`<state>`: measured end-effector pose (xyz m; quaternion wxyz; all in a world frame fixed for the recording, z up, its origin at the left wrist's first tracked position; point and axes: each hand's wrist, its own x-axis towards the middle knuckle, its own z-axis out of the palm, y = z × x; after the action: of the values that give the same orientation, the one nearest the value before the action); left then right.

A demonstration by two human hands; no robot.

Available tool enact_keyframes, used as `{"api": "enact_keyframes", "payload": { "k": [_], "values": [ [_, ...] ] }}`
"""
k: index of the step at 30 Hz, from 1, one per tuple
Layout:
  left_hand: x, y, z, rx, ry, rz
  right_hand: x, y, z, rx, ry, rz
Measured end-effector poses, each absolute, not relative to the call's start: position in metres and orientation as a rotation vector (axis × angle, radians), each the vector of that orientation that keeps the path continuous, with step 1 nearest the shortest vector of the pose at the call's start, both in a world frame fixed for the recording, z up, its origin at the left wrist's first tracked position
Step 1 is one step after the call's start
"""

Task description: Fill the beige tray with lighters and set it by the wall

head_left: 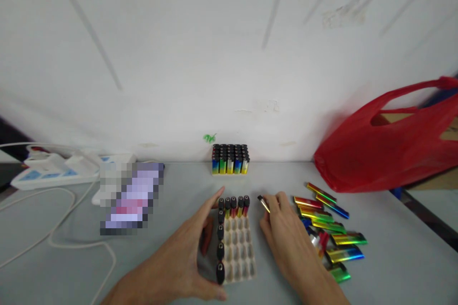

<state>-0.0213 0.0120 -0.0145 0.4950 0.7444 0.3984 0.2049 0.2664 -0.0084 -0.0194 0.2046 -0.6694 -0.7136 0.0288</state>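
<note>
In front of me stands a pale tray (239, 274) with rows of slots. Upright lighters with black tops fill its back row (234, 205) and its left column (221, 250); the other visible slots hold none. My left hand (179, 257) spans the tray's left side, index finger at the back corner and thumb at the front, gripping it. Something reddish shows under that hand, too dark to name. To the right of the tray, my right hand (282, 228) is closed on a lighter (265, 204), whose dark end and metal part stick out at the fingertips.
Loose shiny coloured lighters (343, 238) lie in a pile right of my right hand. A full block of lighters (230, 162) stands by the wall. A red plastic bag (386, 152) is at right. A phone (134, 195), power strip (57, 171) and white cable (78, 244) lie left.
</note>
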Motion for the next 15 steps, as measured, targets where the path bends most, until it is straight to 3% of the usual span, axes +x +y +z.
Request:
{"api": "enact_keyframes", "payload": {
  "k": [4, 15],
  "values": [
    [-0.019, 0.011, -0.013, 1.725, 1.032, 0.481, 0.261, -0.014, -0.006, -1.746, -1.802, 0.325],
    [-0.018, 0.011, -0.013, 1.785, 1.017, 0.490, 0.257, -0.005, 0.009, -1.084, -0.930, 1.596]
  ]
}}
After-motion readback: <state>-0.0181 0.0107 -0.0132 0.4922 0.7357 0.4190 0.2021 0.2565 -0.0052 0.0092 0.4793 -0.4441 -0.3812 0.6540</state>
